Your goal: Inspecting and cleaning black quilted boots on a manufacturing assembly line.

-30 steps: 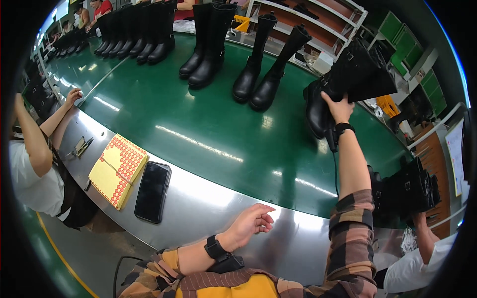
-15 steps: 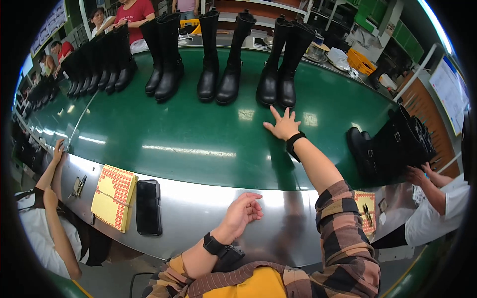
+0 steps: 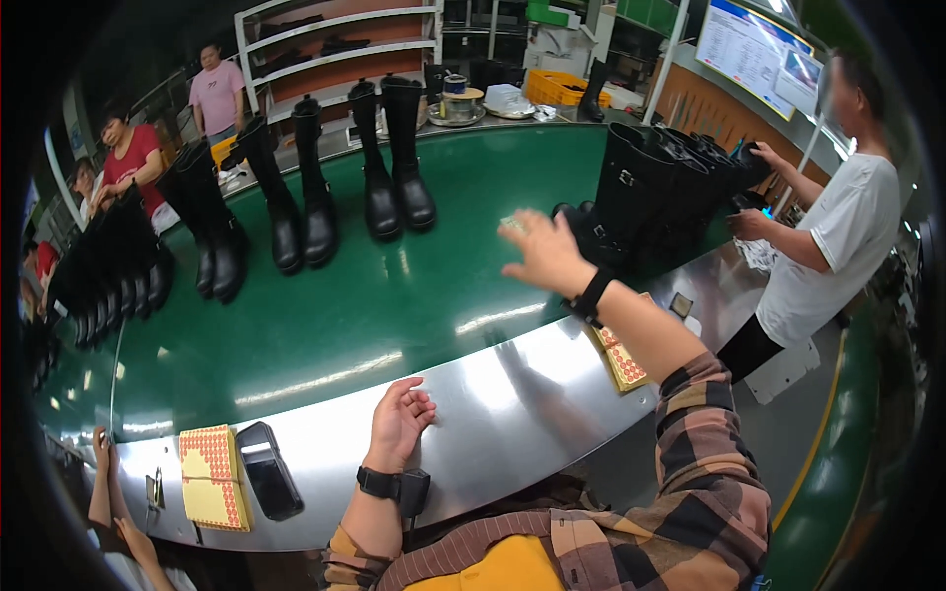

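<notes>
My right hand [image 3: 544, 254] is stretched out over the green tabletop [image 3: 463, 271], its fingers spread and nothing in them. Closest to it is a cluster of tall black boots [image 3: 631, 192] with buckled straps at the right; the hand appears just short of them. Over the metal front strip of the table, my left hand [image 3: 402, 426] hovers with loosely bent fingers and thumb apart, empty. A pair of black boots [image 3: 399, 187] stands upright on the far side of the green top. More pairs [image 3: 296, 217] line up to its left.
A phone [image 3: 269, 471] and a banded stack of yellow sticker sheets [image 3: 214, 478] lie at the left front. Another such stack [image 3: 623, 360] is under my right forearm. A co-worker in a white shirt [image 3: 838, 236] handles a black boot at the right. A yellow crate [image 3: 555, 87] sits behind.
The view has swung right, bringing the boot cluster and the co-worker further in. My right hand has gone from beside the standing pair's toes toward the right-hand cluster. My left hand stays empty.
</notes>
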The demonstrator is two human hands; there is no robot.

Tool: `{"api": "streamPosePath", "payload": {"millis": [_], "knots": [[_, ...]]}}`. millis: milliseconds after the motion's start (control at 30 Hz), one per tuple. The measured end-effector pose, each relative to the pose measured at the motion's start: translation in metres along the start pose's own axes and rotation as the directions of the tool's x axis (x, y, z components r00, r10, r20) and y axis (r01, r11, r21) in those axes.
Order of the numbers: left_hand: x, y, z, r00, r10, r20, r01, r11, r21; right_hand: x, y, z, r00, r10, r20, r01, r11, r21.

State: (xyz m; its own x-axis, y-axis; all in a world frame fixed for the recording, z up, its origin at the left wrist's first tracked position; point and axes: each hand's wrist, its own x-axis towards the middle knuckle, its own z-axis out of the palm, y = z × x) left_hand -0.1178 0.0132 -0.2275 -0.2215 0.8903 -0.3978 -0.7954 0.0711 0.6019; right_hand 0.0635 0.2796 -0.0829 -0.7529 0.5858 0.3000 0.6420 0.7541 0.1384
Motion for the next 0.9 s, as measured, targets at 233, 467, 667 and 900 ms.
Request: {"api": "streamPosePath", "payload": {"millis": [233, 467, 667, 900], "knots": [[-0.001, 0.000, 0.002, 1.000, 0.011, 0.002, -0.011, 1.000, 0.021, -0.015, 0.180, -0.108, 0.781, 0.531, -0.328, -0.614, 0.748, -0.250], [-0.007, 0.008, 0.004, 0.998, -0.054, 0.022, 0.054, 0.999, 0.001, -0.012, 0.264, -0.121, 0.773, 0.565, 0.289, -0.615, 0.779, 0.122], [-0.005, 0.005, 0.001, 0.999, -0.040, 0.025, 0.040, 0.999, 0.021, -0.006, 0.231, -0.096, 0.793, 0.593, -0.143, -0.609, 0.770, -0.188], [0.000, -0.002, 0.001, 1.000, -0.013, 0.001, 0.013, 0.992, 0.122, 0.016, 0.126, -0.131, 0.957, 0.229, -0.178, -0.266, 0.937, -0.227]]}}
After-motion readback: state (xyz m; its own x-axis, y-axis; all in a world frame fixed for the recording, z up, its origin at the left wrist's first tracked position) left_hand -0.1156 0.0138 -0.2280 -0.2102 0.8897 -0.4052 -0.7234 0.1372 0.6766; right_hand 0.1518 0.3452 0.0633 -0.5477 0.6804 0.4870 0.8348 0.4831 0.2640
